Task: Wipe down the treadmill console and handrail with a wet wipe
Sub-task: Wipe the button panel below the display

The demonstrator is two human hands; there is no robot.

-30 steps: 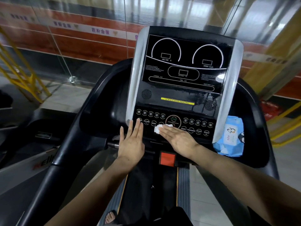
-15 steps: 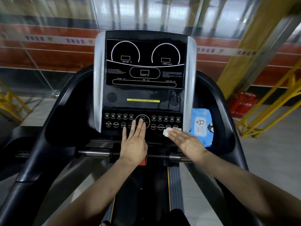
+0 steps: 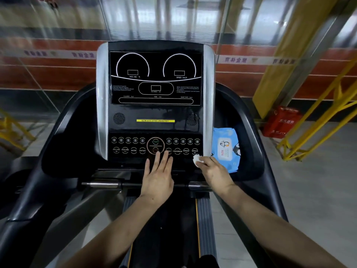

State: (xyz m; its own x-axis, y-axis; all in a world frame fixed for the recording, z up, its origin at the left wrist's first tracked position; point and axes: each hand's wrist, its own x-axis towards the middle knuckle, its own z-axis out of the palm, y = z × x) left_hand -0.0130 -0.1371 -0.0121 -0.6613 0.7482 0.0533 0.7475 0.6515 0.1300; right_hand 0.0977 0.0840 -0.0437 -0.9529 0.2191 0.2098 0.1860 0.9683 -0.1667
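Observation:
The black treadmill console (image 3: 155, 113) with silver side strips stands straight ahead, its button panel at the bottom. My right hand (image 3: 214, 172) presses a small white wet wipe (image 3: 198, 160) against the lower right corner of the button panel, near the SPEED buttons. My left hand (image 3: 158, 176) lies flat and open on the console's lower edge, fingertips below the round START button. The metal handrail bar (image 3: 104, 184) runs crosswise under both hands, and curved black side handrails (image 3: 48, 151) flank the console.
A blue pack of wet wipes (image 3: 225, 147) sits in the right-hand tray beside the console. The treadmill belt (image 3: 164, 229) runs below my arms. Yellow metal railings (image 3: 316, 128) and a red box (image 3: 281, 121) stand at the right; a glass wall is behind.
My right hand has slid the wipe rightward along the button panel, from near the centre dial to the right corner. My left hand has shifted right to below the START button. The view has turned.

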